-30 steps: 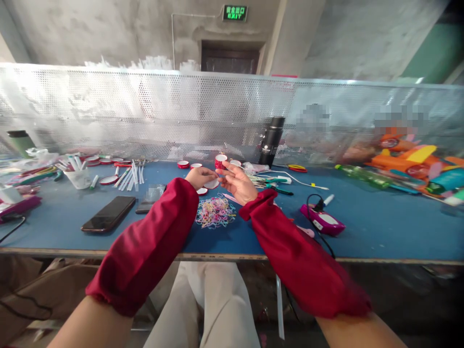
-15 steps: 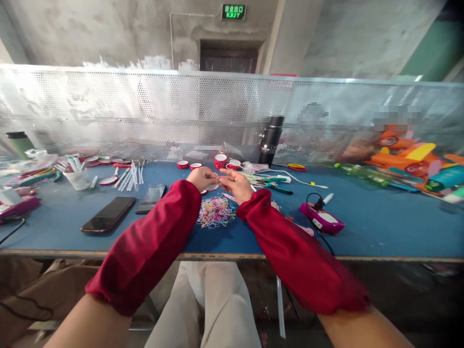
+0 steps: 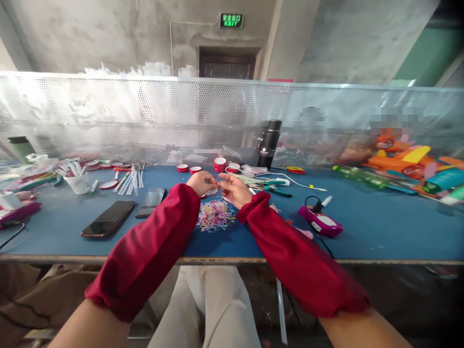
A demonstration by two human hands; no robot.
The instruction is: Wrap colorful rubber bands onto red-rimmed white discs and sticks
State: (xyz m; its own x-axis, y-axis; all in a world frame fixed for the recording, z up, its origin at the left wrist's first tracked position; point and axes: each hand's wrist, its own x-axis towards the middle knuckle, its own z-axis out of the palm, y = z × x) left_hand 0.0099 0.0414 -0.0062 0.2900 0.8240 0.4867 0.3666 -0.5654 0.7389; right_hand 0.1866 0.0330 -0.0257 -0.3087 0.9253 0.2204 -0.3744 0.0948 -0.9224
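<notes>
- Far left of the bench: a white cup of sticks, loose white sticks and red-rimmed discs, lying apart from the hands.
- A dark phone lies flat, well left of the work.
- Left hand: grip pressed together at the fingertips, apparently pinching a small band; the item itself is too small to make out.
- Right hand: fingers meet the left hand's, pinching the same spot.
- Pile of coloured rubber bands sits just below both hands, near the front edge; judged largely unworked.
- A red-rimmed disc shows just under the left hand.
- Right: black flask upright, purple device with cord.
</notes>
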